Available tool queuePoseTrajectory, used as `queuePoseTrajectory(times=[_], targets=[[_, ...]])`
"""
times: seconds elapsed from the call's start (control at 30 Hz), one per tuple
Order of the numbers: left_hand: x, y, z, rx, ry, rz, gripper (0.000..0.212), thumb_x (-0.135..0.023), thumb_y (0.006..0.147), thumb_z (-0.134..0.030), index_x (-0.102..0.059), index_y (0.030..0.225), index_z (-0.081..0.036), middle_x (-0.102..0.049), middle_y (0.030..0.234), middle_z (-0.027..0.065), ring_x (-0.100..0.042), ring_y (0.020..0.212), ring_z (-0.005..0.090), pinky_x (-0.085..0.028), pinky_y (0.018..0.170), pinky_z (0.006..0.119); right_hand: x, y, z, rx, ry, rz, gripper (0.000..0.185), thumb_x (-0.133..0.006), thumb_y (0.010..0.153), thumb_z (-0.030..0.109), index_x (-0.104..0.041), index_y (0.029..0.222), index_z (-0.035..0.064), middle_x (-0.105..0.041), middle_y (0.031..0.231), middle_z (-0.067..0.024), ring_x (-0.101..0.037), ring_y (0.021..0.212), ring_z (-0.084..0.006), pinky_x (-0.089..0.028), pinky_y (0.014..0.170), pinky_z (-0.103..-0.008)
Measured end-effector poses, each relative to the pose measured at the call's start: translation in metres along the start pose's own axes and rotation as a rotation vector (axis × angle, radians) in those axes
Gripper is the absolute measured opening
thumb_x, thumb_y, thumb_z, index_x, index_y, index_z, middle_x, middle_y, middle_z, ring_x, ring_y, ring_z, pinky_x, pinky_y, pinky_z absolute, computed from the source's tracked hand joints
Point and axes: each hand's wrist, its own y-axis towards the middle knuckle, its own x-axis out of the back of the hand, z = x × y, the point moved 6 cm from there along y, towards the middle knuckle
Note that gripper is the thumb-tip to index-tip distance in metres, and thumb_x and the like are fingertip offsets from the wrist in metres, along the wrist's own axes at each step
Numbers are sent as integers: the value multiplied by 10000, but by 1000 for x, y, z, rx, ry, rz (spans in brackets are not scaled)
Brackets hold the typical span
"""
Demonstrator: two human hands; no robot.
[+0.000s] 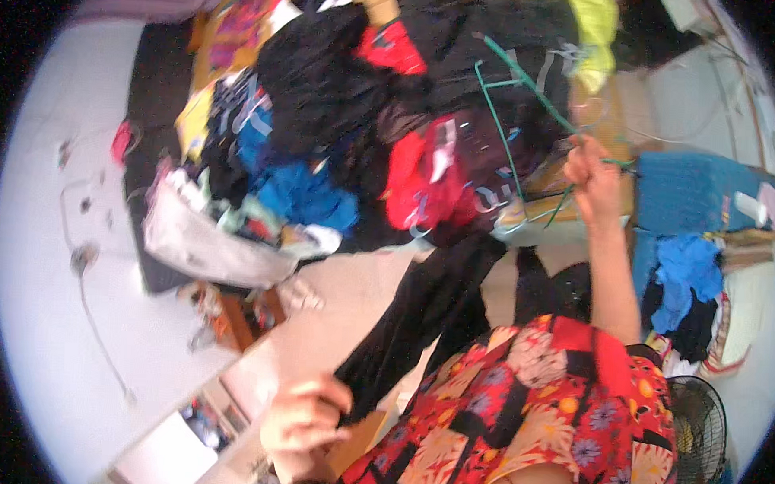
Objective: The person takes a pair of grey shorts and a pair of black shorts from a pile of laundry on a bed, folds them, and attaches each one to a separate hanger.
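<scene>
My right hand [591, 173] is closed around green clothes hangers [535, 88], which reach out over the pile of clothes. Their thin bars spread up and to the left of my fist, and one short end pokes out below it. Lower down, my left hand [308, 414] is raised with its fingers curled, and motion blurs it. Black cloth [423, 308] runs from the pile's near edge down to beside those fingers. Whether the fingers grip this cloth, I cannot tell. Black clothes [323, 90] and a red garment [406, 178] lie heaped beyond my hands.
A whitish bag or basket [212, 241] of clothes sits at the pile's left, beside blue cloth [305, 196]. At right stand a blue box-like piece [694, 190], a blue garment [687, 274] and a fan [697, 424]. Yellow-green cloth [597, 37] lies at the back.
</scene>
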Motion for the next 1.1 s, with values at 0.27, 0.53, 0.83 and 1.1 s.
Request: queuePoseTrajectory(times=[0.27,0.53,0.83,1.1], targets=[[45,-41,-44,-236,529,61,196,-596,737,-206,-556,687,-21,-631,879,96,-584,766,274,-450,663,347,-237,-59,13,-183,439,736,259,-465,947,259,-589,1024,45,-297,544,53,-259,527,-50,-231,482,-203],[53,-75,-84,-399,707,-80,155,-558,655,-174,-546,649,-20,-593,751,95,-581,755,301,-462,606,341,-346,-92,-7,-294,621,958,318,-502,925,291,-582,1012,-4,-300,537,61,-269,491,-45,-226,455,-202],[100,-116,-64,-225,937,-237,221,-683,551,-59,-540,717,-29,-544,765,77,-561,777,288,-463,663,365,-323,-114,-71,-449,147,845,254,-493,916,189,-556,915,-57,-332,539,39,-279,456,-47,-218,427,-208],[78,-115,-67,-342,889,-220,189,-658,568,-84,-546,712,-33,-550,770,73,-577,795,286,-475,661,353,-376,-150,-69,-342,251,1036,327,-543,912,251,-594,930,-72,-407,564,15,-327,492,-64,-254,465,-224]])
